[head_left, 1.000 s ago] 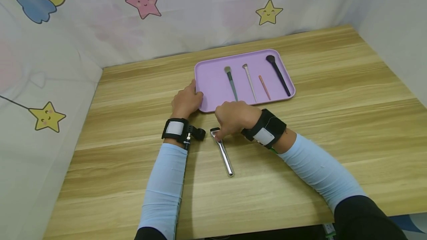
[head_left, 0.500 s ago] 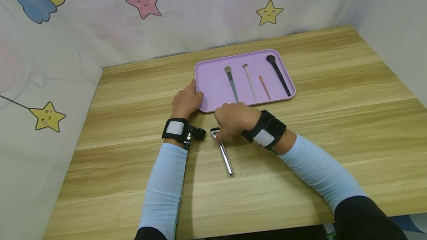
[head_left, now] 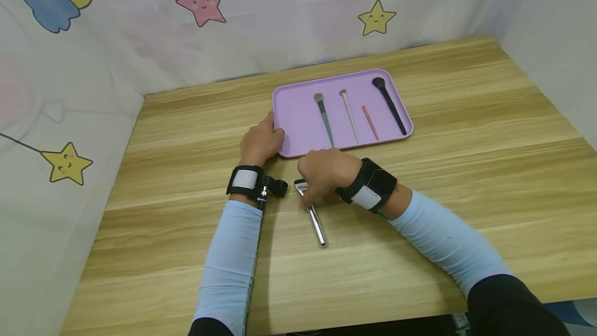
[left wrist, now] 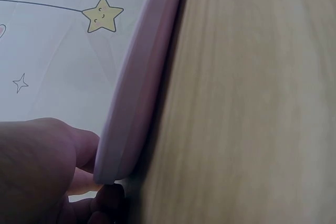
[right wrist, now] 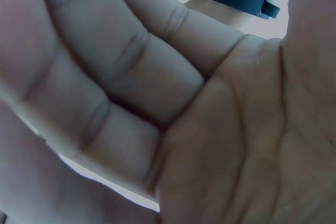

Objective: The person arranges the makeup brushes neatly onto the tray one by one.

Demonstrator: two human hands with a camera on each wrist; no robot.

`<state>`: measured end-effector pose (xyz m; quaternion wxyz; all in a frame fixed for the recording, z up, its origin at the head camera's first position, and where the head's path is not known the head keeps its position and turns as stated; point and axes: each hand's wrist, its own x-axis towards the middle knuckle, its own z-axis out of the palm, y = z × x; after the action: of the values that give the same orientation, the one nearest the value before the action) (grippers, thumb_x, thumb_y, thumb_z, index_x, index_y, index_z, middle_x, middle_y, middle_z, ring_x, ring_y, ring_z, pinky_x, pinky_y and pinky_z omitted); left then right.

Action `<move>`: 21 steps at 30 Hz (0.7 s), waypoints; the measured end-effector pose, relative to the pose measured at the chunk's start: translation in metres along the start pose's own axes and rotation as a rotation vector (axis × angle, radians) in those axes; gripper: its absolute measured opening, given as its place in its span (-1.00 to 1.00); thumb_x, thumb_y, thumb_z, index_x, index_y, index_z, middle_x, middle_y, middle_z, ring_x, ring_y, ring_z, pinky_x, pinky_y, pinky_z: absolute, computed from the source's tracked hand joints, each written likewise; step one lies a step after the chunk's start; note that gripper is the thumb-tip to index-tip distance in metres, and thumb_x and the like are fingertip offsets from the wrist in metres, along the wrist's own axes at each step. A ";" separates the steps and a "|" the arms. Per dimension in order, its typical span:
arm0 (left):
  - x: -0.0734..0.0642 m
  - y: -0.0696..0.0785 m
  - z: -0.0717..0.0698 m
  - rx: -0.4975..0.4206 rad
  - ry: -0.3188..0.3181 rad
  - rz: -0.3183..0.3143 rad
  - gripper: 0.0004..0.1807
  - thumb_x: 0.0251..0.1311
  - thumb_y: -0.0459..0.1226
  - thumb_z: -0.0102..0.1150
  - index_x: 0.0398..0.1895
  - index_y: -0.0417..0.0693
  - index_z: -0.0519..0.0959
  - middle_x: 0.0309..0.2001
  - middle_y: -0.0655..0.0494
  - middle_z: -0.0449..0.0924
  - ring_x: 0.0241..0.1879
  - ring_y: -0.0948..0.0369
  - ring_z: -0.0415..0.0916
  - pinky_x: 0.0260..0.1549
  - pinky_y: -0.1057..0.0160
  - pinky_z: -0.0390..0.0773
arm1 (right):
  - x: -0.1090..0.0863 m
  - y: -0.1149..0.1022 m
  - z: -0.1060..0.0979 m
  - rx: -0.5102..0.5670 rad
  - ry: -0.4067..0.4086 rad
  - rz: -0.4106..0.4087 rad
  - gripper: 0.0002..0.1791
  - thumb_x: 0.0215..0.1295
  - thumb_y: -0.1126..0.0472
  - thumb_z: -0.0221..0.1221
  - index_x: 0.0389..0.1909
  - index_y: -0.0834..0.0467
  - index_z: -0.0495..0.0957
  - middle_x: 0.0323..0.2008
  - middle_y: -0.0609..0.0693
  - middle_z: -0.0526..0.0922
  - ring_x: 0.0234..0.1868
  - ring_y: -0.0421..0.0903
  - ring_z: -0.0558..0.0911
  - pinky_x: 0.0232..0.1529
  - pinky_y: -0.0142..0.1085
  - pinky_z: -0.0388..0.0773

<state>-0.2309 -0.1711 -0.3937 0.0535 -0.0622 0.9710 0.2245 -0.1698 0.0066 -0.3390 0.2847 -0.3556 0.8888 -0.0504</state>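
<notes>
My left hand grips the left end of a lilac tray. In the left wrist view its thumb and fingers are around the tray's corner. In front of the tray, my right hand is over a silver-handled tool with a wide, black-tipped head. The thumb overlaps the upper handle, and the other fingertips are hidden. In the right wrist view the palm is bare and the fingers bend gently. A green makeup brush lies on the tray, its handle end reaching toward my right knuckles.
Also on the tray lie a white makeup brush, a short pink stick and a large black makeup brush. The wooden table meets a star-patterned cloth wall behind the tray.
My right hand has drawn slightly toward me, and its thumb has slid down along the silver tool, which stays in place. Left hand, tray and brushes have not moved.
</notes>
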 end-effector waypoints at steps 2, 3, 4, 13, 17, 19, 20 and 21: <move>0.000 0.000 0.000 0.002 -0.001 0.000 -0.26 0.36 -0.06 -0.16 0.62 0.06 0.10 0.43 -0.13 0.34 0.06 -0.12 0.48 -0.08 -0.11 0.46 | 0.000 -0.001 0.002 -0.003 -0.003 -0.006 -0.50 -0.01 -0.26 0.48 -0.58 0.05 0.52 -0.62 -0.15 0.48 -0.57 -0.19 0.46 -0.52 -0.26 0.45; 0.000 0.000 0.000 0.001 -0.001 0.000 -0.26 0.36 -0.06 -0.16 0.62 0.06 0.10 0.43 -0.12 0.34 0.05 -0.12 0.48 -0.07 -0.11 0.46 | 0.000 -0.002 0.002 -0.002 -0.005 -0.007 -0.49 -0.01 -0.27 0.48 -0.58 0.05 0.53 -0.62 -0.15 0.50 -0.58 -0.19 0.48 -0.52 -0.26 0.46; 0.000 0.001 0.000 0.000 -0.002 -0.001 -0.26 0.36 -0.06 -0.15 0.62 0.06 0.10 0.44 -0.12 0.33 0.04 -0.11 0.48 -0.08 -0.10 0.46 | 0.000 -0.002 0.003 -0.004 -0.005 -0.006 -0.49 -0.02 -0.28 0.48 -0.58 0.05 0.53 -0.63 -0.15 0.51 -0.58 -0.18 0.49 -0.51 -0.25 0.46; 0.000 0.001 0.000 -0.002 -0.003 -0.007 -0.26 0.37 -0.06 -0.13 0.62 0.06 0.10 0.44 -0.11 0.32 -0.01 -0.10 0.47 -0.11 -0.09 0.46 | 0.000 -0.004 0.006 0.023 -0.014 -0.005 -0.61 0.03 -0.11 0.47 -0.62 0.05 0.55 -0.72 -0.13 0.57 -0.67 -0.20 0.56 -0.53 -0.26 0.50; 0.000 0.001 0.000 -0.001 0.000 -0.006 -0.26 0.37 -0.06 -0.14 0.62 0.06 0.10 0.44 -0.11 0.33 0.01 -0.12 0.48 -0.10 -0.10 0.46 | 0.001 -0.003 0.005 0.013 -0.008 -0.004 -0.74 0.04 0.07 0.37 -0.66 0.03 0.53 -0.77 -0.16 0.56 -0.70 -0.21 0.56 -0.54 -0.27 0.50; 0.001 0.000 0.000 0.000 0.001 -0.006 -0.26 0.36 -0.05 -0.14 0.62 0.07 0.10 0.44 -0.11 0.33 0.03 -0.12 0.48 -0.08 -0.11 0.46 | 0.001 -0.001 0.005 0.018 -0.008 -0.002 -0.76 0.03 0.10 0.34 -0.70 0.03 0.53 -0.79 -0.16 0.56 -0.72 -0.21 0.57 -0.56 -0.28 0.50; 0.001 0.000 0.000 0.002 0.001 -0.005 -0.26 0.36 -0.05 -0.14 0.62 0.07 0.10 0.44 -0.11 0.33 0.05 -0.13 0.48 -0.07 -0.12 0.46 | 0.001 -0.001 0.004 0.029 -0.011 0.003 -0.75 0.04 0.11 0.33 -0.71 0.04 0.53 -0.80 -0.15 0.57 -0.73 -0.21 0.57 -0.57 -0.29 0.49; 0.001 0.000 0.000 0.001 -0.001 -0.005 -0.26 0.36 -0.05 -0.14 0.62 0.07 0.10 0.44 -0.12 0.33 0.05 -0.13 0.48 -0.07 -0.12 0.46 | 0.001 0.000 0.004 0.047 -0.016 0.009 -0.75 0.05 0.12 0.32 -0.72 0.05 0.53 -0.79 -0.13 0.59 -0.73 -0.20 0.58 -0.59 -0.30 0.49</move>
<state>-0.2317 -0.1714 -0.3939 0.0543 -0.0644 0.9709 0.2240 -0.1686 0.0067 -0.3425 0.3003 -0.3451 0.8867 -0.0672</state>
